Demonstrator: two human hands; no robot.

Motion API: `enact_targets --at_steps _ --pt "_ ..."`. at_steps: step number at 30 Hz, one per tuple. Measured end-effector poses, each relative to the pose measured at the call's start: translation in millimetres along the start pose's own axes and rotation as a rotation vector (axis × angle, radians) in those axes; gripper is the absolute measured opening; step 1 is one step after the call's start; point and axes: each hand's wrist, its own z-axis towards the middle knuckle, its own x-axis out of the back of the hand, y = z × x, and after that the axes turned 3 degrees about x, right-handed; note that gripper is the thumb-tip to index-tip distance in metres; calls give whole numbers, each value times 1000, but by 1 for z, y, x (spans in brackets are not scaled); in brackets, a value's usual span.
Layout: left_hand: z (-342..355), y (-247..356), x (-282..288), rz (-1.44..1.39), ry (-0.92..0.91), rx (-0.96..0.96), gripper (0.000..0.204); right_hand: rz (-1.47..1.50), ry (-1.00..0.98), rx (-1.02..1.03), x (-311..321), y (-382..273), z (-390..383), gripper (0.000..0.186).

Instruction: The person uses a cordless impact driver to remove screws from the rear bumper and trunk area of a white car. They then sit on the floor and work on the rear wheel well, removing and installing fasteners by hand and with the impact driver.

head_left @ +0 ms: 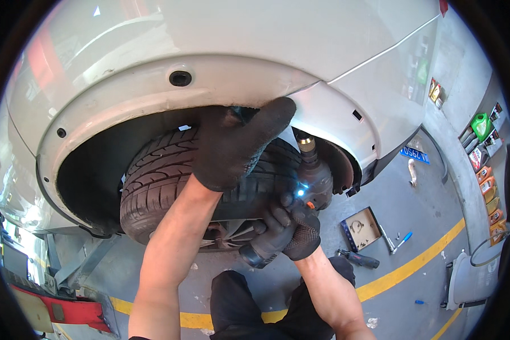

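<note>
My left hand [235, 147], in a black glove, is up at the fender edge [153, 103] of a white car. Its thumb lies against the outer panel, while the other fingers go up inside the wheel arch, hidden behind the lip. In my right hand [300, 232], also gloved, is a dark cordless power driver [315, 181] with its lamp lit. The driver's brass-coloured chuck [306, 143] points up at the right end of the arch, and its tip is hidden there. Behind both hands stands the tire [158, 175], turned in the wheel well.
On the grey floor to the right lie an open box with small parts [364, 228], a black tool [360, 259] and a blue-handled screwdriver [403, 241]. Bottles [483, 126] line the right wall. A grey case [473, 277] stands at lower right, a red panel [68, 309] at lower left.
</note>
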Motion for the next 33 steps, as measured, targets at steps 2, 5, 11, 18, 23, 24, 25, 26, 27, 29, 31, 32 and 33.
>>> enact_targets --at_steps 2,5,11,18,23,24,25,26,27,29,31,32,33 --pt "0 -7 -2 -91 24 -33 21 46 4 6 -4 4 1 20" --pt "3 -6 2 46 -20 -91 19 35 -1 15 -6 3 2 20" --pt "3 -17 -9 11 93 -132 20 7 32 24 1 3 2 20" --pt "6 -27 2 26 67 -88 24 95 100 -14 -13 -1 5 20" --pt "4 -22 -7 -25 88 -131 25 -33 351 91 -34 4 3 23" --pt "3 -20 -9 -60 91 -122 25 -78 427 119 -36 6 2 23" --pt "1 -19 -12 -96 94 -114 26 -117 436 127 -38 5 3 23" --pt "1 -18 -18 -138 93 -104 26 -159 448 142 -39 2 3 22" --pt "0 -16 -26 -172 141 -82 26 -201 460 156 -40 0 3 22" --pt "2 -12 -51 -248 232 -45 27 -198 389 205 -34 -3 2 28" --pt "4 -12 -71 -159 390 29 31 -213 378 227 -38 -4 2 32" --pt "5 -11 -72 -179 401 26 31 -226 405 223 -46 -4 1 31" --pt "6 -11 -71 -199 413 23 32 -240 433 218 -51 -4 2 30"
